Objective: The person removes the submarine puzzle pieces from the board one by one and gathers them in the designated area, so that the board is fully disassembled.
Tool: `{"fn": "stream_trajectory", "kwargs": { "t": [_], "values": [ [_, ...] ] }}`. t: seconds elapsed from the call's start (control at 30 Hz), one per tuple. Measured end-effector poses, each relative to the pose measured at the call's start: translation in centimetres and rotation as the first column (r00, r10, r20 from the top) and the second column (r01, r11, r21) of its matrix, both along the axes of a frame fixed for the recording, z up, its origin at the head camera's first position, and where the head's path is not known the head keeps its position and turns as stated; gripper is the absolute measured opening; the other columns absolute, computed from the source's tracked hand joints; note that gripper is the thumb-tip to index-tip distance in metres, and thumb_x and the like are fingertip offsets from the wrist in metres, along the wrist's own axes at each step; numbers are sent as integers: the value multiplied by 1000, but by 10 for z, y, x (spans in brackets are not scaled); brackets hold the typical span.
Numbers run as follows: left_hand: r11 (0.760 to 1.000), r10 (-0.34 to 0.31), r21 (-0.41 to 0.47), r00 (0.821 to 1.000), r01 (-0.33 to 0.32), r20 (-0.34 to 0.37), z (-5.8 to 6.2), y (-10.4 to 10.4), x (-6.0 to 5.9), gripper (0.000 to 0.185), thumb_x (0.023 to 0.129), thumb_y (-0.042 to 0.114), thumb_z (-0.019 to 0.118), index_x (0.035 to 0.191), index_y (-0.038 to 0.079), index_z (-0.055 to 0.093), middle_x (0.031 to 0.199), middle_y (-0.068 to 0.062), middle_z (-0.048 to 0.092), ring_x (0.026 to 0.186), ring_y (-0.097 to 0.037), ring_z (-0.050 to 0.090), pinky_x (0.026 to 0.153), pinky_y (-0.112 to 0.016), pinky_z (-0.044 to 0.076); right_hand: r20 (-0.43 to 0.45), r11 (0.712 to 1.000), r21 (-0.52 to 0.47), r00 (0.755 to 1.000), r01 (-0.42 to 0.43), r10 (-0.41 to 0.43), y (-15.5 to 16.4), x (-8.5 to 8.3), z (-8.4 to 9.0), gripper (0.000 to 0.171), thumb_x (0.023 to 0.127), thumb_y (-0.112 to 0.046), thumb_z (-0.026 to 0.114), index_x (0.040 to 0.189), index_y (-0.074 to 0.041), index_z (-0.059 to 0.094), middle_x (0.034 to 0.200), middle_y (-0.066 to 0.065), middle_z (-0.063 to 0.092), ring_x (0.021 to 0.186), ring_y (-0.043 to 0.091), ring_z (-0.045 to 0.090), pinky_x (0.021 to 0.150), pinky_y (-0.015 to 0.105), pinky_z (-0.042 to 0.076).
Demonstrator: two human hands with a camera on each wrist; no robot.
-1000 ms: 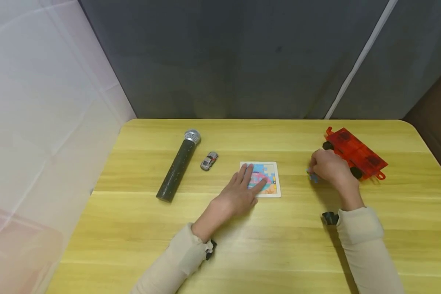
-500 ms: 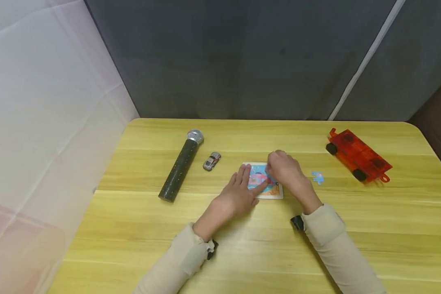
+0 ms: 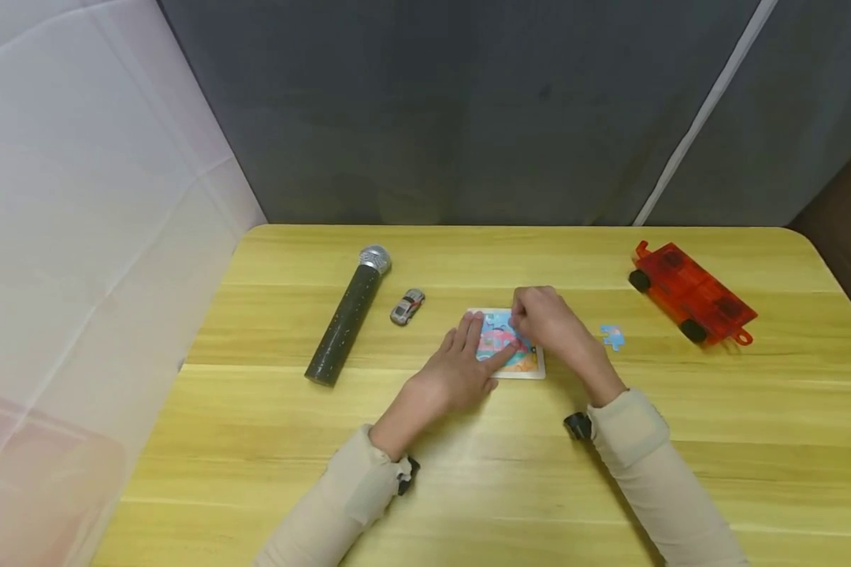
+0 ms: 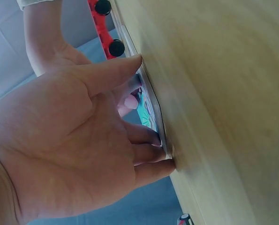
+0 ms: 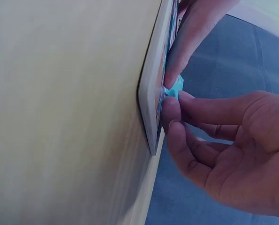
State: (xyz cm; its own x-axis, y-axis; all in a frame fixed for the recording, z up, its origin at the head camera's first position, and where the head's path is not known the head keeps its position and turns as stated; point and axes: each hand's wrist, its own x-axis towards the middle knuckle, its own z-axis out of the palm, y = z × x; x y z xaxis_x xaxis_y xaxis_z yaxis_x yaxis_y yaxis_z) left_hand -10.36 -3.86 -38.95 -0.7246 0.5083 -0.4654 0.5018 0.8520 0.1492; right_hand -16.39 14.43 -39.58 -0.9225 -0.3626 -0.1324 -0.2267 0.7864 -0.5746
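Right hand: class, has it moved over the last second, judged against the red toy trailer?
Yes. The right hand has left the red toy trailer and moved left to the puzzle board, where it pinches a blue piece.

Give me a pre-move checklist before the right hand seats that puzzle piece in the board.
1. Puzzle board held steady: ok, left hand rests flat on it.
2. Piece in grip: ok, right hand pinches a blue piece at the board's face.
3. Piece lined up with its gap: cannot tell, fingers hide it.
4. Board flat on table: ok.
5. Spare blue piece within reach: ok, loose on the table right of the board.
6. Toy car and microphone apart from the board: ok.
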Motion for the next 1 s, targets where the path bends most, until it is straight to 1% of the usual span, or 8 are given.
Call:
{"fn": "stream_trajectory", "kwargs": {
  "t": [0.13,0.27,0.37,0.47,0.57,0.7,0.8,1.0],
  "values": [
    [1000,-3,-2,1000,3,-10,0,0,0,59,120,37,42,176,37,23,182,-29,-6,171,-40,-6,139,-50,16,-12,1000,-29,1000,-5,4,1,0,1,15,103,7,68,89,2,69,90,16,73,73,20,61,67,28,52],
    [1000,14,12,1000,-15,13,0,0,0,59,120,37,42,176,37,24,182,-28,-8,171,-41,-8,139,-50,15,-41,998,-25,997,-62,61,1,3,1,16,102,6,68,89,-1,66,81,10,71,66,17,62,62,27,50],
    [1000,22,16,1000,-22,21,1,-1,0,58,120,36,42,176,36,25,182,-28,-8,171,-41,-9,139,-51,14,-34,994,-40,995,-99,97,0,5,2,9,102,4,71,98,-1,65,77,7,73,62,15,67,64,30,53],
    [1000,20,14,1000,-20,9,1,-1,1,59,120,37,43,176,37,26,182,-28,-6,171,-41,-7,139,-50,15,-19,995,-58,996,-84,83,6,4,8,8,102,0,74,107,-1,67,82,8,77,66,16,70,69,34,56],
    [1000,12,6,1000,-12,-7,1,0,1,60,120,37,43,176,38,23,182,-28,-5,172,-40,-6,139,-49,15,1,997,-29,998,-65,65,26,1,16,2,104,-2,73,104,-2,71,88,10,79,72,18,69,72,35,55],
    [1000,-3,-12,1000,3,-20,0,1,2,61,120,38,42,177,38,20,182,-28,-4,172,-39,-5,139,-48,14,51,996,21,995,-85,84,64,-3,25,13,104,1,69,92,-3,73,86,9,75,73,19,63,71,34,51],
    [1000,-6,-18,1000,5,-27,0,2,2,61,120,38,41,177,38,20,182,-28,-3,172,-40,-4,139,-48,15,94,995,56,992,-87,82,85,-4,25,16,101,3,65,87,-3,73,84,8,71,73,20,58,71,33,48],
    [1000,-10,-23,999,9,-42,-1,1,2,61,120,38,41,177,38,19,182,-29,-2,172,-40,-3,139,-48,15,152,991,132,988,-24,4,96,-8,17,8,100,-2,69,96,1,75,89,12,70,79,25,57,71,34,47]
  ]
}}
